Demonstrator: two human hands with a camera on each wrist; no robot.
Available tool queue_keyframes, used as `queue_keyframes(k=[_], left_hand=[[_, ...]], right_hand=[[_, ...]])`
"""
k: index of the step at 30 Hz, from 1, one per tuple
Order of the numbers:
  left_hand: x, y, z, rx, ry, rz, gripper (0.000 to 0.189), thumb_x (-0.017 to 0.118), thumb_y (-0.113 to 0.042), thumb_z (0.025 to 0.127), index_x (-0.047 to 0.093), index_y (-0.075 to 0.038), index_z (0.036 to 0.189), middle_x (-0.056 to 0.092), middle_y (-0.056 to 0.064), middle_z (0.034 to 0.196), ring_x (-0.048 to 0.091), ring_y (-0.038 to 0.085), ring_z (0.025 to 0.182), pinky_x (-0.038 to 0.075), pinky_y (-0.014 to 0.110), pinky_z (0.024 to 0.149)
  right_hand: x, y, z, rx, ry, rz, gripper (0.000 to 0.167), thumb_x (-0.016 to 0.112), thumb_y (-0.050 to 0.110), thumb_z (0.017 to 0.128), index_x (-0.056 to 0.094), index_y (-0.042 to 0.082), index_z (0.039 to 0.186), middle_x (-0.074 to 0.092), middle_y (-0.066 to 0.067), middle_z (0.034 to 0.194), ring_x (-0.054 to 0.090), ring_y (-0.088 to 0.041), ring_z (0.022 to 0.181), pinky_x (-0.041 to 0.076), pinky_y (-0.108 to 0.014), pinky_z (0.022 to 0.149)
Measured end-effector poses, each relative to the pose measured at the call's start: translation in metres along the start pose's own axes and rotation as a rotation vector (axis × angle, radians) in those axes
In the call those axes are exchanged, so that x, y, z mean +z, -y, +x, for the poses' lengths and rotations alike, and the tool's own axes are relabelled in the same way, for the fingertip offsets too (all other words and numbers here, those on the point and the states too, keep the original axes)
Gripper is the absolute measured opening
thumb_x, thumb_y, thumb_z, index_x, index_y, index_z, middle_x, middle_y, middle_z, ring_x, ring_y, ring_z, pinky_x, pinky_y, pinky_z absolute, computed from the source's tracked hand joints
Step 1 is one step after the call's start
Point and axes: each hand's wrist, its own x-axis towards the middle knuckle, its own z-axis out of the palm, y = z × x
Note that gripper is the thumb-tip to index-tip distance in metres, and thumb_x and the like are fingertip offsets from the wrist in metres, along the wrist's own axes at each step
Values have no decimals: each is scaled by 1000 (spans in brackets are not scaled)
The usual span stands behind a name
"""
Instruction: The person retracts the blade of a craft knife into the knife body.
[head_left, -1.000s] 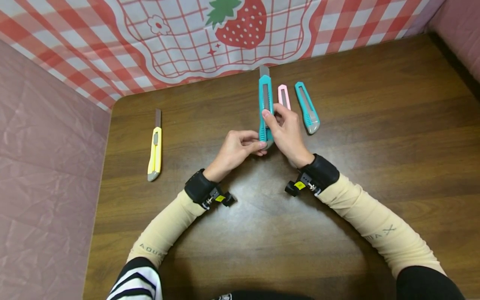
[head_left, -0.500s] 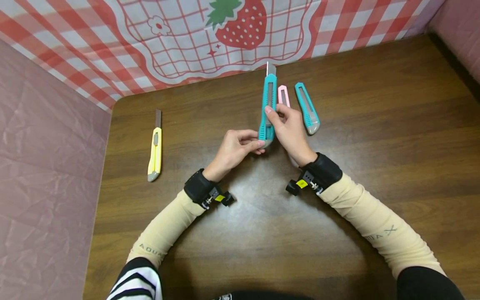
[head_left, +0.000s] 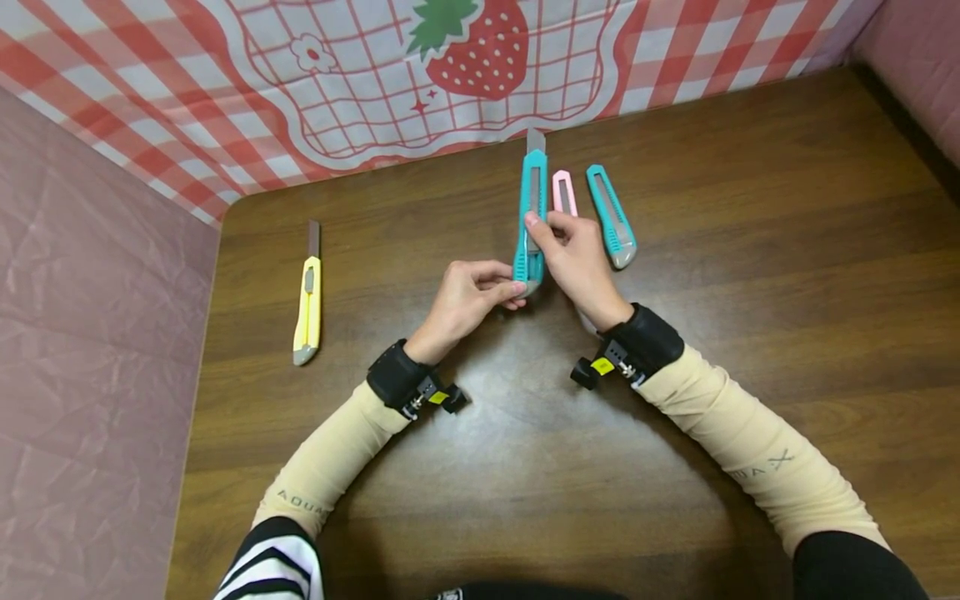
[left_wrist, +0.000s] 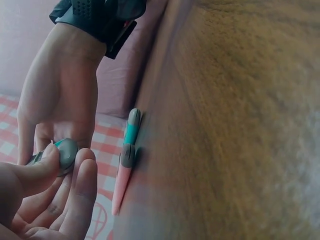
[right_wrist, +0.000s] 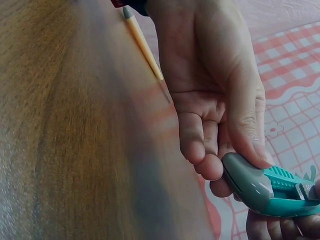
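Note:
A teal box cutter (head_left: 533, 192) with a grey end cap is held off the table between both hands, its metal blade (head_left: 536, 142) extended toward the far edge. My left hand (head_left: 463, 307) pinches the grey end cap (right_wrist: 246, 181) between thumb and fingers. Higher on the body, my right hand (head_left: 583, 265) grips its right side, the thumb lying along the slot. Just behind the right hand, a pink box cutter (head_left: 565, 193) lies partly hidden on the table. Right of that lies a second teal box cutter (head_left: 612, 218), no blade protruding.
At the left of the wooden table (head_left: 405, 467) lies a yellow box cutter (head_left: 308, 312) with its blade out. A checked strawberry cloth (head_left: 360, 92) hangs behind the far edge. Pink fabric (head_left: 97, 350) borders the left side.
The held teal cutter has tipped rightward and then partly back left. The right hand shifted slightly with it. Both hands keep hold, and the cutters on the table have stayed put.

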Motion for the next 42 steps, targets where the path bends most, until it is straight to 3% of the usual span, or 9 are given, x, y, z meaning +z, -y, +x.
queue_keyframes(k=[8,15,19,25,31,42], left_hand=[[1,0,0,-8,-12,-27,21,69,-1,90,69,11,107,72,31,96,72,11,69,65,38,73],[2,1,0,0,-19,-25,21,68,0,90,69,12,107,71,32,96,72,10,68,65,35,72],[2,0,0,10,-19,-20,21,69,0,89,69,12,106,71,32,96,72,10,68,65,35,72],[2,0,0,10,-16,-17,21,69,0,89,69,12,106,72,31,97,73,12,70,65,35,73],[0,0,-1,-4,-22,-27,21,67,1,90,68,13,107,71,33,98,72,11,69,65,35,73],[-1,0,0,16,-14,-70,22,66,1,91,67,14,108,70,35,99,72,10,69,65,36,74]], right_hand=[[1,-13,5,-41,8,-27,32,56,17,101,66,-11,88,54,-6,67,43,-3,59,33,-15,53],[2,0,-3,-81,6,-59,31,55,10,100,56,-11,77,40,4,60,36,-3,57,26,-15,53],[6,-18,2,-93,2,-37,30,56,13,101,54,-4,76,39,2,62,36,-4,57,25,-16,53],[9,-38,8,-107,13,-5,28,58,21,100,60,-3,85,49,-4,68,44,-7,61,32,-16,54],[10,-38,8,-113,61,33,25,59,19,100,62,-6,96,58,-14,74,51,-7,64,39,-14,55],[9,-40,12,-55,40,67,31,58,24,101,64,-6,104,67,-17,87,58,-3,70,48,-12,62]])
